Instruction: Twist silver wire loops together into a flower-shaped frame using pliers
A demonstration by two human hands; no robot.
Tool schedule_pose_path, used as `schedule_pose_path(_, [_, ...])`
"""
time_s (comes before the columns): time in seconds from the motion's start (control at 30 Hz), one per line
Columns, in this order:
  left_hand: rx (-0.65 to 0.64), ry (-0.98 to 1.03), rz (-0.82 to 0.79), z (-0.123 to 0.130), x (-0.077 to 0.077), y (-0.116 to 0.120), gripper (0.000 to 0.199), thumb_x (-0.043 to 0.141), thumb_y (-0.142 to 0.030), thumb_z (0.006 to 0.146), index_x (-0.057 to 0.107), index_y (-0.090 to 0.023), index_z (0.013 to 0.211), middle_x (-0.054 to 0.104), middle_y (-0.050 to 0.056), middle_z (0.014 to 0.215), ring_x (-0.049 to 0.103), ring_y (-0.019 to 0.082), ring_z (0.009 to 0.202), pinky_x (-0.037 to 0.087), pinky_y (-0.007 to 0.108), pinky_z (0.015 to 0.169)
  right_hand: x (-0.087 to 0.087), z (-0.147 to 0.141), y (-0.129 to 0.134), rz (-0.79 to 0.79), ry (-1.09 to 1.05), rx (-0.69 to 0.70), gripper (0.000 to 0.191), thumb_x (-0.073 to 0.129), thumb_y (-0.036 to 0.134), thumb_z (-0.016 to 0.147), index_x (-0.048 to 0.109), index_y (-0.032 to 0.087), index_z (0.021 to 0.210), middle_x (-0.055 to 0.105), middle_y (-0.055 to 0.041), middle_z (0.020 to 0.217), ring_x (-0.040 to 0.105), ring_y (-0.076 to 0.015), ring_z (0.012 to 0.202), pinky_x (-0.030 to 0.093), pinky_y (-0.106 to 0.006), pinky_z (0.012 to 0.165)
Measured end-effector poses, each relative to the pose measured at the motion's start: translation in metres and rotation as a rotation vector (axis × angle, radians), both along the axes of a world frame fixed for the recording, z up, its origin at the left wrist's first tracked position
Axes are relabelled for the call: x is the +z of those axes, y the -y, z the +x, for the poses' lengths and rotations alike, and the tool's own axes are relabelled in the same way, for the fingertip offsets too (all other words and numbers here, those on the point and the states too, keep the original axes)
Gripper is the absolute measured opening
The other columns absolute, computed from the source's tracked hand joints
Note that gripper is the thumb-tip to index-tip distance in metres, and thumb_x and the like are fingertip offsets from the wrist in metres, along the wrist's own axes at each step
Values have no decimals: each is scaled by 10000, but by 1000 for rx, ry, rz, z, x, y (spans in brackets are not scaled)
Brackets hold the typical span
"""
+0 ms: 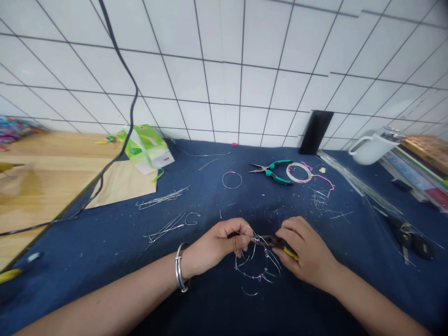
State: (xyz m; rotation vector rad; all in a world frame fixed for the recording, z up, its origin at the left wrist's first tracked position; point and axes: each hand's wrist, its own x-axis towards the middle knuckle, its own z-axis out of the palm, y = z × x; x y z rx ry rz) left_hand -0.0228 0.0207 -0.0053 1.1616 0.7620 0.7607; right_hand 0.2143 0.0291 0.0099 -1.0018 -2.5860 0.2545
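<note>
My left hand point(224, 242) pinches a round wire piece with small pink beads point(253, 277) near its top edge. Loops and loose ends of thin silver wire stick out around it. In my right hand point(308, 252) is a pair of pliers point(271, 241) with yellow grips, closed around by my fingers. Their dark jaws reach the wire beside my left fingertips; whether they bite on it cannot be made out. Below the piece lies a short curved bit of wire point(249, 293). A plain wire ring point(232, 180) with a pink spot rests farther back on the blue cloth.
Teal-handled pliers point(276, 172) lie beside a white ring-shaped spool point(298, 172). Bent wires point(164, 198) are bundled at left, and straight wires point(345, 175) at right. A white mug point(374, 147), a black block point(316, 132) and keys point(406, 242) sit nearby. A black cable point(132, 107) hangs at left.
</note>
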Motion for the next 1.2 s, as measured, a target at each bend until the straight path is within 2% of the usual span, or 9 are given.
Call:
schedule_pose_path(0.2, [-17,54,-41,0,-1,1,47,524,-180,829,554,-144,827,508,-14,697,484,90,618,414,237,606,-3,1,-1,38,28,14,116,500,224,803,528,164,899,512,-69,881,452,-182,822,406,-346,726])
schedule_pose_path(0.63, [-76,113,-174,1,1,2,61,544,-181,811,578,-134,830,524,-12,641,481,78,554,416,201,535,-4,2,-4,-17,43,91,147,498,235,803,523,169,932,481,-65,893,431,-182,833,391,-348,732])
schedule_pose_path(0.93, [-228,160,-285,-2,0,0,74,517,-166,811,575,-121,824,483,-21,585,452,70,487,404,197,489,-7,7,-11,-64,37,214,174,517,263,790,513,164,933,455,-63,913,420,-181,857,385,-357,776])
schedule_pose_path(1.0, [-244,152,-284,-2,0,0,69,518,-159,809,574,-119,816,486,-19,593,454,69,489,404,195,489,-7,8,-11,-59,54,223,175,512,262,793,513,163,937,456,-66,923,419,-184,869,383,-362,790])
schedule_pose_path(1.2, [-183,121,-199,-1,3,2,69,523,-184,822,565,-130,827,486,-21,627,465,73,530,427,209,532,-7,10,-11,-7,99,206,169,502,260,801,512,159,937,458,-73,930,418,-190,876,387,-366,786])
